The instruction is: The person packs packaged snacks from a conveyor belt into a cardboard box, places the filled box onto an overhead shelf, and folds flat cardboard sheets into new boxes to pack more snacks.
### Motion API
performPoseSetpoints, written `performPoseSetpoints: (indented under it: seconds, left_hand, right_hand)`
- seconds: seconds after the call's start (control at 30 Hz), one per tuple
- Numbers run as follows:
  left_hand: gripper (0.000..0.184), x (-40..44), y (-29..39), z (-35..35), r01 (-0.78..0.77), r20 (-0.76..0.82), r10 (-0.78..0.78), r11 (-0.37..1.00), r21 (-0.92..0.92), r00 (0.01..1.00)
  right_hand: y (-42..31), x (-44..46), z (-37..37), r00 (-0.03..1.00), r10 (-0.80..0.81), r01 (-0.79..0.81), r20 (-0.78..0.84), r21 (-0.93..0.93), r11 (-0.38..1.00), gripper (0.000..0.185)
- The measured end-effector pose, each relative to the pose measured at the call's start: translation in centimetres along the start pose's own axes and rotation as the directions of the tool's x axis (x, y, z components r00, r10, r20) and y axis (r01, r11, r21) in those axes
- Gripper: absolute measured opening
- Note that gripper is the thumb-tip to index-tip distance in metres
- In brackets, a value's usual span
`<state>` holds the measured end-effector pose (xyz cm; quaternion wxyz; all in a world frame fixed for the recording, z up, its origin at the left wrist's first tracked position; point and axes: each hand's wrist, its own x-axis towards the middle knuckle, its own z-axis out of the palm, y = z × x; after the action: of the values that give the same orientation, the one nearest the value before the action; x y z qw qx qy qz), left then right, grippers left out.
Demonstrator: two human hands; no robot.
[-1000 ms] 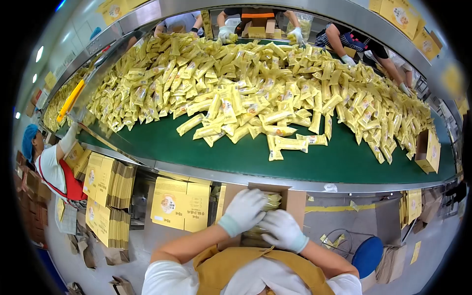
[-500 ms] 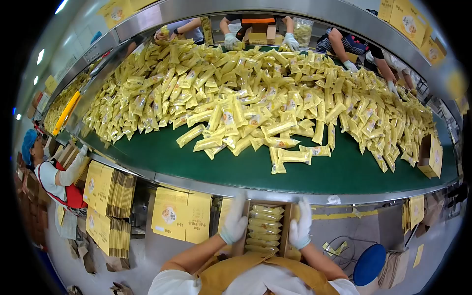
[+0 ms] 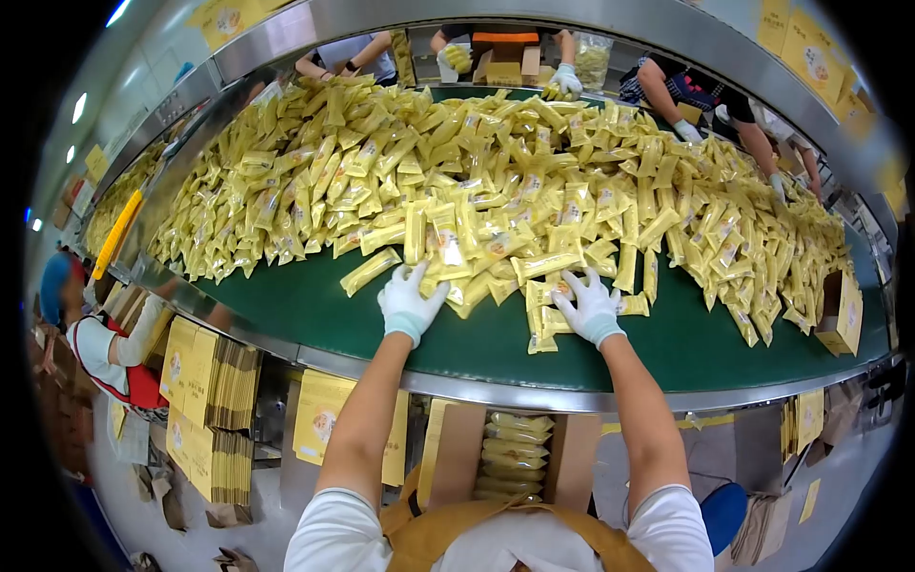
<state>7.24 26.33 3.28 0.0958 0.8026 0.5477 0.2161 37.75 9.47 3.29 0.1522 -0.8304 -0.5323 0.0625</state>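
Yellow wrapped packets lie in a large heap on the green belt. At the heap's near edge my gloved left hand has its fingers spread, touching or just beside the packets. To its right, my gloved right hand reaches over a few packets, fingers apart, with nothing gripped. Below the belt's metal edge, close to my body, stands an open cardboard box with a column of packets lying inside and its flaps folded out.
Flat yellow cartons and carton stacks stand at the lower left, near a co-worker in a red apron. Across the belt, other people's gloved hands handle packets. An open box sits at the belt's right end; a blue stool is below.
Both my hands have left the box and moved forward onto the belt at the heap's edge. The rows of packets in the box are uncovered. The co-worker at left has shifted slightly.
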Motion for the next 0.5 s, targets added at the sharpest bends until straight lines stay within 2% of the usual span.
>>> performPoseSetpoints:
  seconds: [0.07,0.13,0.17,0.23,0.3,0.33,0.37,0.4,0.43,0.5]
  left_hand:
    - [0.064,-1.9,1.5,-1.2,-0.08,0.025,0.08,0.996,0.028,0.997]
    - [0.065,-3.6,2.7,-1.7,-0.089,0.053,0.086,0.995,0.05,0.995]
    - [0.066,-4.4,3.6,-2.4,-0.092,0.076,0.088,0.995,0.045,0.993]
    - [0.071,-6.2,4.5,-2.6,-0.102,0.098,0.098,0.994,0.034,0.99]
    - [0.076,-7.8,5.4,-4.1,-0.1,0.195,0.091,0.994,0.039,0.977]
    - [0.079,-8.5,5.7,-4.9,-0.101,0.242,0.087,0.994,0.044,0.966]
    - [0.095,-9.1,5.4,-5.3,-0.116,0.333,0.091,0.992,0.056,0.938]
    - [0.101,-9.8,4.7,-5.5,-0.171,0.316,0.146,0.984,0.05,0.937]
    - [0.107,-10.5,4.0,-5.6,-0.225,0.298,0.202,0.973,0.042,0.933]
    - [0.113,-11.2,2.0,-5.5,-0.282,0.305,0.278,0.959,-0.03,0.911]
  right_hand:
    - [0.2,-1.1,0.2,0.998,-0.056,0.056,-0.029,-0.019,0.998,0.052]
    - [0.7,-2.8,0.2,0.993,-0.12,0.118,-0.021,-0.078,0.99,0.048]
    - [0.8,-3.8,0.7,0.965,-0.181,0.172,-0.187,-0.066,0.983,0.041]
    - [0.8,-5.6,0.6,0.97,-0.138,0.123,-0.2,-0.085,0.989,0.039]
    - [0.6,-7.4,-0.6,0.982,-0.07,0.053,-0.173,-0.101,0.993,0.038]
    - [0.9,-8.0,-0.5,0.977,-0.068,0.046,-0.201,-0.115,0.992,0.04]
    - [1.6,-8.7,-0.5,0.972,-0.066,0.037,-0.227,-0.127,0.991,0.042]
    - [2.3,-9.4,-0.5,0.966,-0.062,0.027,-0.252,-0.139,0.99,0.044]
    - [2.9,-10.2,-1.2,0.978,-0.052,0.028,-0.2,-0.121,0.992,0.06]
    - [5.2,-11.2,-1.4,0.962,-0.041,0.052,-0.268,0.033,0.998,0.071]
